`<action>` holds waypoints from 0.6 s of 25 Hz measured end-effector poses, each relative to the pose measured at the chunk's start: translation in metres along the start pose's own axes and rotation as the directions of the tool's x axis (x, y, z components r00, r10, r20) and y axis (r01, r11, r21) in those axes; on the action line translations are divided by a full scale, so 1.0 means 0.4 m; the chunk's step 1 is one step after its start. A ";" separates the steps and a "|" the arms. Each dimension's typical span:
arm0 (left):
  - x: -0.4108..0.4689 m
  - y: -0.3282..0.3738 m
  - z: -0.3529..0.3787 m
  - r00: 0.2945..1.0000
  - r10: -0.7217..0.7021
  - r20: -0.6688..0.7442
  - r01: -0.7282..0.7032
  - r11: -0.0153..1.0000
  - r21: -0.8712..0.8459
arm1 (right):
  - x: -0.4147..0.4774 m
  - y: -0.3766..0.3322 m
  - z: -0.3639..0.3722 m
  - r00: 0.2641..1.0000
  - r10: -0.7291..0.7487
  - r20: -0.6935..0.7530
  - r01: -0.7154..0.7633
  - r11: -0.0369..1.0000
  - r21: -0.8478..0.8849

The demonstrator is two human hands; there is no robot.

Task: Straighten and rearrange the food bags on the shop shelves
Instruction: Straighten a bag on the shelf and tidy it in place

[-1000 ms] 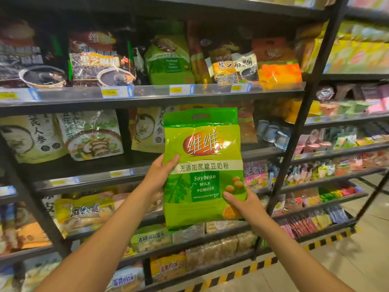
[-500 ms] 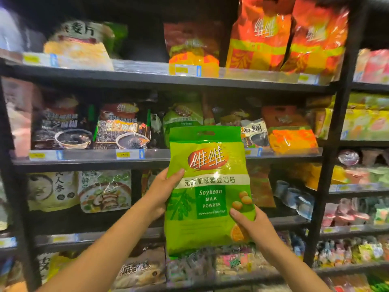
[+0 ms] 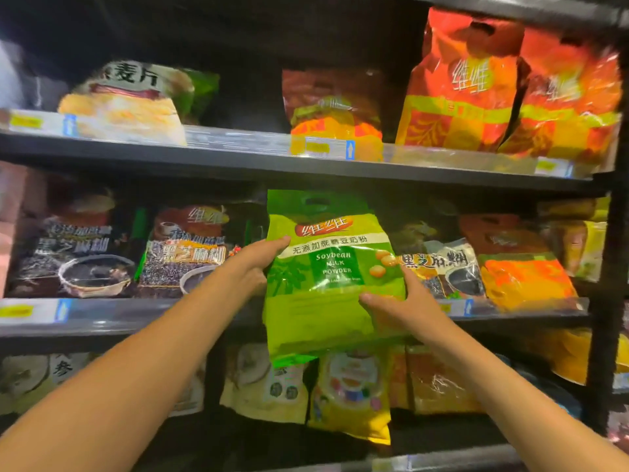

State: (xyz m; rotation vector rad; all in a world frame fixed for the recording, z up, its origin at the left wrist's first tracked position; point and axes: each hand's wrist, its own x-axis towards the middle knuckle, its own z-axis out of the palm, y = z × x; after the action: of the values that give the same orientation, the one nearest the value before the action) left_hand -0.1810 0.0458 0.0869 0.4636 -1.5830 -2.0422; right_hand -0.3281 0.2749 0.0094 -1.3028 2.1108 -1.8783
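Observation:
A green soybean milk powder bag (image 3: 326,267) stands upright in front of the middle shelf (image 3: 136,313), its top under the shelf above and its bottom hanging below the shelf edge. My left hand (image 3: 253,264) grips its left edge, thumb on the front. My right hand (image 3: 401,306) holds its lower right side, thumb across the front. To its left stand two black sesame bags (image 3: 183,250). To its right are another black sesame bag (image 3: 446,267) and an orange bag (image 3: 520,267).
The top shelf (image 3: 238,155) carries an oat bag (image 3: 132,100), a dark red bag (image 3: 333,110) and two tall orange-red bags (image 3: 476,83). Below, yellow and pale bags (image 3: 350,393) stand. A black upright post (image 3: 609,267) bounds the right side.
The view has tilted upward, bringing the top shelf into sight. Both hands have lifted the green bag and moved it toward the middle shelf, between the sesame bags.

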 end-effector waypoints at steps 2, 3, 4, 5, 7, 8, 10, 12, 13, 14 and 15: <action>0.053 0.021 -0.013 0.998 -0.046 0.050 0.047 0.999 -0.018 | 0.056 0.004 0.004 1.000 0.003 -0.022 -0.004 1.000 -0.028; 0.073 0.029 -0.020 0.995 -0.042 0.090 0.045 0.999 -0.029 | 0.079 0.002 0.003 0.999 0.009 -0.047 -0.009 1.000 -0.007; 0.084 0.034 -0.027 0.989 -0.033 0.142 0.039 0.999 -0.035 | 0.100 0.003 -0.003 0.998 0.013 -0.067 -0.012 1.000 0.021; 0.089 0.033 -0.034 0.979 -0.022 0.202 0.028 0.999 -0.026 | 0.117 0.003 -0.007 0.996 0.021 -0.083 -0.017 0.999 0.047; 0.094 0.030 -0.043 0.949 -0.017 0.316 -0.002 0.998 0.061 | 0.145 0.002 -0.016 0.996 0.026 -0.086 -0.020 0.997 0.076; 0.090 0.033 -0.046 0.938 -0.034 0.344 -0.011 0.992 0.128 | 0.160 0.002 -0.019 0.997 0.029 -0.075 -0.023 0.997 0.076; 0.095 0.037 -0.052 0.943 -0.057 0.328 -0.023 0.972 0.234 | 0.191 0.000 -0.020 0.998 0.038 -0.047 -0.035 0.997 0.062; 0.113 0.042 -0.058 0.955 -0.039 0.294 -0.040 0.965 0.260 | 0.219 -0.007 -0.018 0.999 0.032 -0.023 -0.030 0.997 0.068; 0.125 0.042 -0.059 0.962 -0.031 0.272 -0.039 0.968 0.248 | 0.240 -0.003 -0.016 0.999 0.043 -0.028 -0.041 0.996 0.074; 0.135 0.040 -0.057 0.969 -0.028 0.247 -0.033 0.970 0.240 | 0.257 0.000 -0.013 0.998 0.060 -0.032 -0.057 0.995 0.077; 0.142 0.036 -0.055 0.971 -0.030 0.237 -0.028 0.971 0.236 | 0.278 0.006 -0.010 0.997 0.077 -0.029 -0.075 0.994 0.078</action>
State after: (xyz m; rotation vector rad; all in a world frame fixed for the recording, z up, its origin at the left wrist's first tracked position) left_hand -0.2122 -0.0073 0.0972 0.3105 -1.9855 -1.9762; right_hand -0.4038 0.2127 0.0625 -1.1682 2.0496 -1.9408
